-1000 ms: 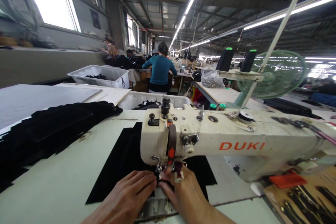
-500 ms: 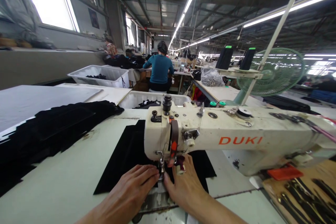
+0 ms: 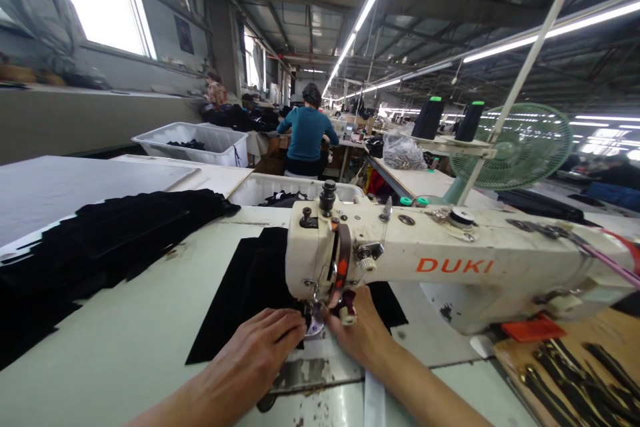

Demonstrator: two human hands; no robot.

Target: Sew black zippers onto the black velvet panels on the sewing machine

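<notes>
A black fabric piece [image 3: 240,293] lies flat on the sewing machine's bed, running beneath the head of the cream sewing machine [image 3: 380,247]. My left hand [image 3: 260,350] rests on the fabric's near edge, fingers laid flat and close together, their tips just left of the presser foot [image 3: 315,310]. To the right of the foot, my right hand [image 3: 363,330] reaches behind the machine head with its thumb out toward the needle area. Part of its fingers is hidden by the head and a small knob. A bright metal plate [image 3: 315,327] shows between the hands.
Stacked black fabric pieces [image 3: 125,233] lie on the left. A white bin [image 3: 255,188] stands behind the machine. Tools with black handles [image 3: 575,373] and an orange tray [image 3: 533,328] are at right. A pale strip [image 3: 375,400] hangs near my right wrist. A person [image 3: 306,133] sits ahead.
My right hand has shifted slightly right, away from the foot, and the metal plate between the hands shows more. The left hand has stayed by the foot. The view has shifted slightly.
</notes>
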